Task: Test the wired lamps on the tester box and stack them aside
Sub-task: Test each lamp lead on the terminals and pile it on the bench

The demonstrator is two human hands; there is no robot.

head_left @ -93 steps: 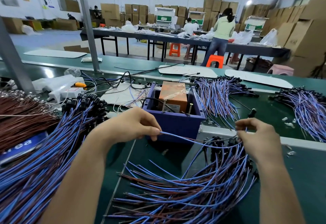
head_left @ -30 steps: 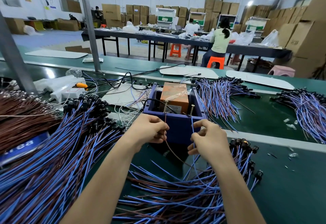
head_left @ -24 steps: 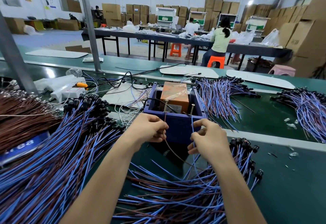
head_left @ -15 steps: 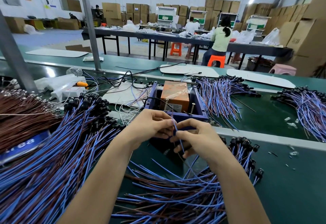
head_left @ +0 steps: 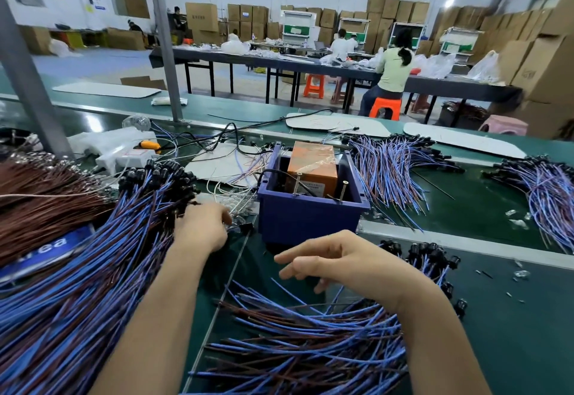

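The wired lamp [head_left: 244,227] lies with its black head just left of the blue tester box [head_left: 310,220], at the fingertips of my left hand [head_left: 202,228]. Those fingers curl down at the right edge of the left pile [head_left: 93,270], and I cannot tell whether they grip the lamp. My right hand [head_left: 341,262] hovers over the near pile [head_left: 310,342], fingers loosely apart and holding nothing. An orange block [head_left: 313,163] sits inside the box. A far bundle [head_left: 388,164] lies to its right on the green table [head_left: 512,332].
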